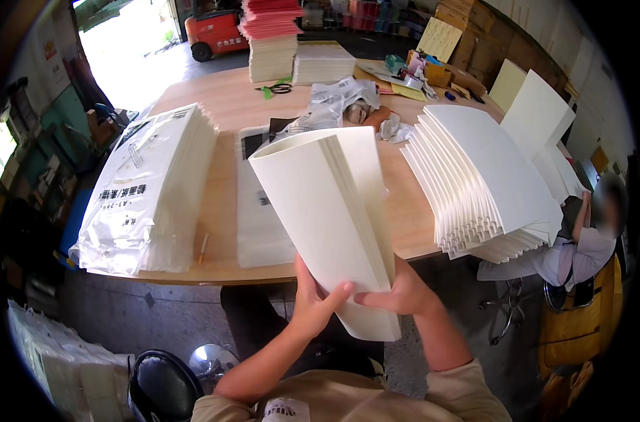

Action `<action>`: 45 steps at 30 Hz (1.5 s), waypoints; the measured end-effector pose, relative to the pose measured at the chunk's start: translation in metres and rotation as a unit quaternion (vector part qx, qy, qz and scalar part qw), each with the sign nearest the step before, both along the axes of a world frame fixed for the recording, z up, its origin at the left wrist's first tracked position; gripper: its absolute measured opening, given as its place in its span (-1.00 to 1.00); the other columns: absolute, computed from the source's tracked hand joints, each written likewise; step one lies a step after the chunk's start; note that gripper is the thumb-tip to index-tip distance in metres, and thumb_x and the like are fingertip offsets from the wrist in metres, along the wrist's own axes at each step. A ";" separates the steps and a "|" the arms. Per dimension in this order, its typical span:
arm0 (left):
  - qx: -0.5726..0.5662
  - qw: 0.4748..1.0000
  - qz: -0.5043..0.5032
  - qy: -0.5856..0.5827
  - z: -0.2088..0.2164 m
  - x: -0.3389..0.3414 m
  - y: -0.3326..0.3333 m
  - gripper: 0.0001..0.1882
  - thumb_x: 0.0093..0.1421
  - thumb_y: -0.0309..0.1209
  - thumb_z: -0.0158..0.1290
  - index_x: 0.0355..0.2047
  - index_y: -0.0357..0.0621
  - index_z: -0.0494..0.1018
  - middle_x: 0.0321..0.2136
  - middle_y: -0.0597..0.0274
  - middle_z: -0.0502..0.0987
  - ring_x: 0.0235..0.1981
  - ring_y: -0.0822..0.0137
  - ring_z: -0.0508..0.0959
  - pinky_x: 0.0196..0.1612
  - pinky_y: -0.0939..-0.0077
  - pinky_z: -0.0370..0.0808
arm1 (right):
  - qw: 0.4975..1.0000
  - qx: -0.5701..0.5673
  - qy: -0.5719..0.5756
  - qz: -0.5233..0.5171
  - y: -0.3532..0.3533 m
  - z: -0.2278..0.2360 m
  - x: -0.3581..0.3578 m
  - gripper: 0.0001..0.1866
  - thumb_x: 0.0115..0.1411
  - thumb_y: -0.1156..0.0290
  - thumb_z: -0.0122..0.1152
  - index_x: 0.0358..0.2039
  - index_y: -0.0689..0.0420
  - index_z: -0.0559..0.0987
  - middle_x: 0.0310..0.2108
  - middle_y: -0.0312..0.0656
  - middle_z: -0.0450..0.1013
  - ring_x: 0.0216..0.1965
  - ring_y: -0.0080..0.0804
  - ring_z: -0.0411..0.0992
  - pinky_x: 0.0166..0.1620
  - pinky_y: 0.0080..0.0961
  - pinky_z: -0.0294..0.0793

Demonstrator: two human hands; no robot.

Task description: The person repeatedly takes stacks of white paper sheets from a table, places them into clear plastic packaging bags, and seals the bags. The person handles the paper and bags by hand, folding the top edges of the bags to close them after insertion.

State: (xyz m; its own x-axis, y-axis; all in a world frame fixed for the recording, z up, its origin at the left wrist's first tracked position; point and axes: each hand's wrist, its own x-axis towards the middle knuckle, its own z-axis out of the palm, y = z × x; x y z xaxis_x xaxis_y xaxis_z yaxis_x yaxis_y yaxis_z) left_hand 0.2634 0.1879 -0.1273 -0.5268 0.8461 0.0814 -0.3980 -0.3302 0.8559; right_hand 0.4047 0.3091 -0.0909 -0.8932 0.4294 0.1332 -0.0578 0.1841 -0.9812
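Observation:
A bundle of cream paper sheets (320, 204), bent over into a loose fold, is held up in front of me above the table's near edge. My left hand (318, 292) grips its lower left side, thumb across the front and the other fingers partly hidden behind. On the lower right, my right hand (398, 290) clasps the bundle, its thumb pointing toward the left one. Beneath the bundle a flat clear plastic bag (260, 235) lies on the table. To the right stands a large fanned stack of white paper (467, 169).
A pile of plastic-packed paper (123, 204) fills the table's left side. Scissors (280, 88), crumpled plastic (341, 98) and tall paper stacks (274, 56) lie toward the back of the wooden table (207, 91). A seated person (580, 246) is at the right. A black stool (163, 387) stands lower left.

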 end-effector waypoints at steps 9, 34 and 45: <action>-0.045 0.992 0.024 -0.112 -0.058 0.016 -0.013 -0.18 -0.09 -0.39 0.44 0.14 -0.25 0.25 -0.03 0.14 0.48 0.00 0.21 0.52 0.06 0.29 0.49 | 0.989 -0.079 -0.123 -0.027 -0.003 -0.009 0.011 -0.24 0.06 0.37 0.48 0.25 0.24 0.35 0.04 -0.11 0.51 0.06 -0.41 0.46 0.12 -0.39 0.44; -0.131 0.735 0.175 0.642 -0.065 -0.077 0.089 -0.43 -0.02 -0.20 0.39 -0.05 -0.15 0.47 -0.04 0.10 0.44 0.00 0.06 0.42 0.08 0.15 0.32 | 0.918 0.090 -0.001 -0.386 -0.001 -0.027 0.178 -0.47 0.24 0.34 0.36 0.11 0.38 0.43 -0.08 -0.19 0.53 -0.08 -0.51 0.45 0.04 -0.55 0.37; -0.106 0.743 0.080 0.656 -0.028 -0.128 0.138 -0.86 0.18 -0.37 0.17 -0.30 -0.17 0.57 -0.50 0.08 0.61 -0.50 0.07 0.60 -0.38 0.23 0.51 | 0.869 0.286 -0.149 -0.376 -0.038 -0.039 0.159 -0.74 0.24 0.47 0.26 -0.14 0.38 0.52 -0.45 -0.02 0.57 -0.46 -0.30 0.58 -0.36 -0.46 0.50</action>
